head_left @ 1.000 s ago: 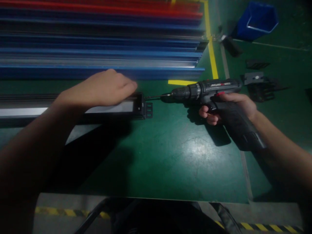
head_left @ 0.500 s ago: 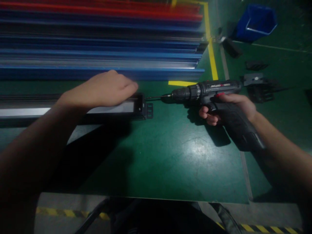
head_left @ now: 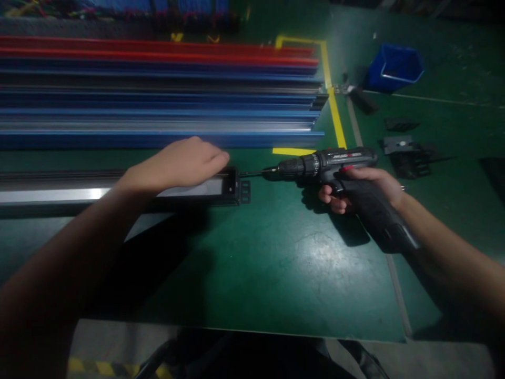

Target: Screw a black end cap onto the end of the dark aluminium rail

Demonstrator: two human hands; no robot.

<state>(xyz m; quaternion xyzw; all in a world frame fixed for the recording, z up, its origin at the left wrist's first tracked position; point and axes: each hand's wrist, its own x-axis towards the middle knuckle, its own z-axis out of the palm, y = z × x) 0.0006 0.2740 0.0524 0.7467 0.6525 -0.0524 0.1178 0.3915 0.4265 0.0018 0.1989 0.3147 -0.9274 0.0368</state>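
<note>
My right hand [head_left: 365,187] is wrapped round the handle of a black cordless drill [head_left: 347,163], which points left. Its long thin bit [head_left: 254,172] reaches the end cap [head_left: 235,187] of a long black metal profile [head_left: 189,192] with a pale strip along its top. From that end sticks out a small slotted black bracket [head_left: 245,192]. My left hand [head_left: 181,163] lies over the profile near this end, its fingers curled down over the far side, where their tips are hidden.
Behind the profile lie several long blue rails [head_left: 158,139] and red rails [head_left: 158,50]. Yellow tape [head_left: 337,126] marks the green tabletop [head_left: 276,273]. Loose black brackets [head_left: 410,163] lie beyond the drill. A blue bin [head_left: 394,68] stands at the back right.
The view has tilted up a little, so everything sits lower in the picture. Both hands, the drill and the profile keep nearly the same places relative to one another.
</note>
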